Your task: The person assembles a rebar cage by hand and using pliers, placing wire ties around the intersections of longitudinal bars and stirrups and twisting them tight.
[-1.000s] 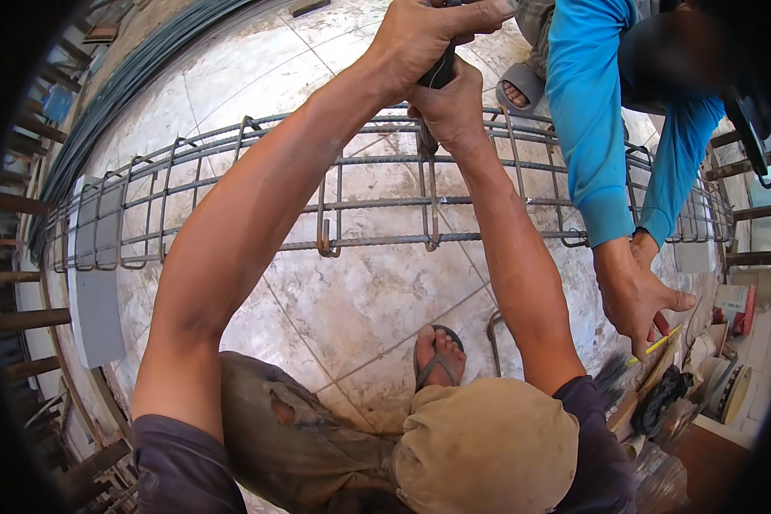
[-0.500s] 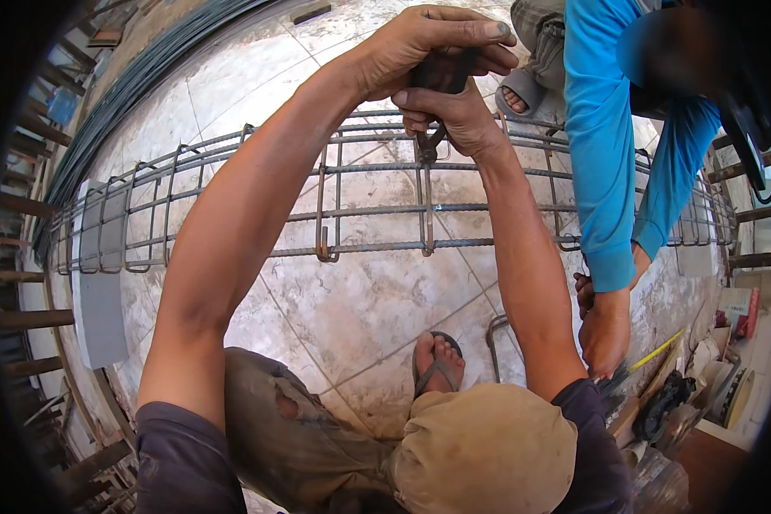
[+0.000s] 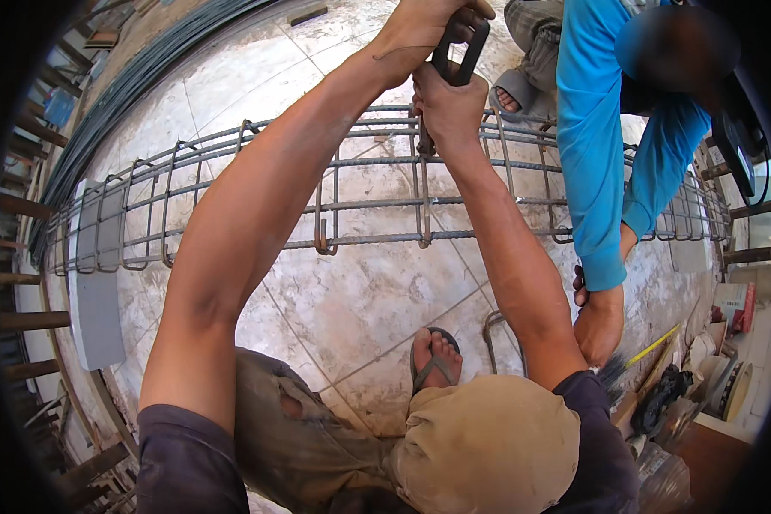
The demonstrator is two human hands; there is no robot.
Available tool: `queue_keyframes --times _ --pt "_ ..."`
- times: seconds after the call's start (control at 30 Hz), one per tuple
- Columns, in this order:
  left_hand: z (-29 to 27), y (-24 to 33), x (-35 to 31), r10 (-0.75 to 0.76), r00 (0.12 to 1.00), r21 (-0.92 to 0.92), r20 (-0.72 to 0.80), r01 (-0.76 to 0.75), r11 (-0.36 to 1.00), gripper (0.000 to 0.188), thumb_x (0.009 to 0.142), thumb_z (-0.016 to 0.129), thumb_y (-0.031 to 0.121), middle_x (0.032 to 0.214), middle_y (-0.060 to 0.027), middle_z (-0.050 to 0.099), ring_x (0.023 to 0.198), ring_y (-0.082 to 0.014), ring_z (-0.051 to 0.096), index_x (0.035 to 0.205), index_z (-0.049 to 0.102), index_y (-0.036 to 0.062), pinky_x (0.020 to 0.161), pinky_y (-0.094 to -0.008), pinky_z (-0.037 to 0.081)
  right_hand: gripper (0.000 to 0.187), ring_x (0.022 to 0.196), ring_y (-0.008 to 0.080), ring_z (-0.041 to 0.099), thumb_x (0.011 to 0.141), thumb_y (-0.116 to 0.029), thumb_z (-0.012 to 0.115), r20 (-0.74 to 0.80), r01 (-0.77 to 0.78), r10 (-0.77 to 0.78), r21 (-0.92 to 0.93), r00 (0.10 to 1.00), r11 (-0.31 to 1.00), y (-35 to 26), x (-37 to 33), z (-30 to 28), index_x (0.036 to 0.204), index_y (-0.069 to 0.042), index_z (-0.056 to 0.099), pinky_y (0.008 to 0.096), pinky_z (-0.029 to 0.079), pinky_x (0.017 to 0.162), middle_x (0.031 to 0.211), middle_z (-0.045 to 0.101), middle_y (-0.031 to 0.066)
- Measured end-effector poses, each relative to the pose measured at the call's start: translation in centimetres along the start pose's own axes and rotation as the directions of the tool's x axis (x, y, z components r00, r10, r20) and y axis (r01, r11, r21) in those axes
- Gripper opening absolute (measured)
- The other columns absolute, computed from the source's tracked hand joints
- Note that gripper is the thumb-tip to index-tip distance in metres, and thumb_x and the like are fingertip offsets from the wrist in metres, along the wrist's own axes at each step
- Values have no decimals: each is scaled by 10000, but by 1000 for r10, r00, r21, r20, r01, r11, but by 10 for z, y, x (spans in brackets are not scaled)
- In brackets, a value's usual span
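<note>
At the top of the head view, my right hand (image 3: pixel 451 107) is closed in a fist round a tool with a black loop-shaped handle (image 3: pixel 469 64). Its dark metal lower end (image 3: pixel 425 141) reaches down to the far bars of a rebar cage (image 3: pixel 364 206). My left hand (image 3: pixel 428 27) is just above, its fingers curled over the upper part of the black handle; the picture's top edge cuts some of it off. What the tool's tip grips is too small to make out.
On the right a co-worker in blue sleeves (image 3: pixel 593 146) bends over the cage, hands low beside my right arm. Long steel bars (image 3: pixel 137 98) lie at the far left. A grey block (image 3: pixel 98 317) stands under the cage's left end. Clutter (image 3: pixel 660 398) lies at lower right.
Both hands have shifted: the left rose toward the top edge and its fingers curled in; the right moved slightly left and turned to a fist. The black loop handle now shows between them.
</note>
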State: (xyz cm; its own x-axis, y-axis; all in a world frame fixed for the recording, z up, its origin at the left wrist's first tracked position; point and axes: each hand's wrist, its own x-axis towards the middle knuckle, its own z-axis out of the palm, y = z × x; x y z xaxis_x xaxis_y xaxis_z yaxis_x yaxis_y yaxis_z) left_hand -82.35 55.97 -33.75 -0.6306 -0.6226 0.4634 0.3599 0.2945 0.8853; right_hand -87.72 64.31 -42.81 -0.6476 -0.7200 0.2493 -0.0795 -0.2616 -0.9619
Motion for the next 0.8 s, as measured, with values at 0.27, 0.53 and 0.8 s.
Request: queue_keyframes --times 0.27,0.53,0.8 --pt "-56 -24 -70 -169 985 525 20 133 841 369 1003 691 312 1134 -139 779 1074 -272 736 1261 744 53 1009 -417 541 187 516 140 523 930 -145 714 -120 -124 178 366 977 922 -72 -1 -53 823 -50 594 343 481 527 647 534 14" --pt "-37 -79 -138 -264 880 695 395 -98 713 231 915 742 174 1063 -167 778 967 -326 743 1092 793 35 867 -417 573 253 546 117 492 987 -232 706 -38 -287 308 265 951 920 -103 -103 -60 827 -81 582 347 484 572 637 477 -17" --pt "-29 19 -117 -20 989 521 150 -62 851 520 937 767 443 1295 -123 715 1159 -313 705 1351 690 137 990 -462 560 257 503 100 485 953 -208 748 -81 -563 560 -28 825 826 -93 -174 -87 801 -92 576 295 422 489 643 496 -20"
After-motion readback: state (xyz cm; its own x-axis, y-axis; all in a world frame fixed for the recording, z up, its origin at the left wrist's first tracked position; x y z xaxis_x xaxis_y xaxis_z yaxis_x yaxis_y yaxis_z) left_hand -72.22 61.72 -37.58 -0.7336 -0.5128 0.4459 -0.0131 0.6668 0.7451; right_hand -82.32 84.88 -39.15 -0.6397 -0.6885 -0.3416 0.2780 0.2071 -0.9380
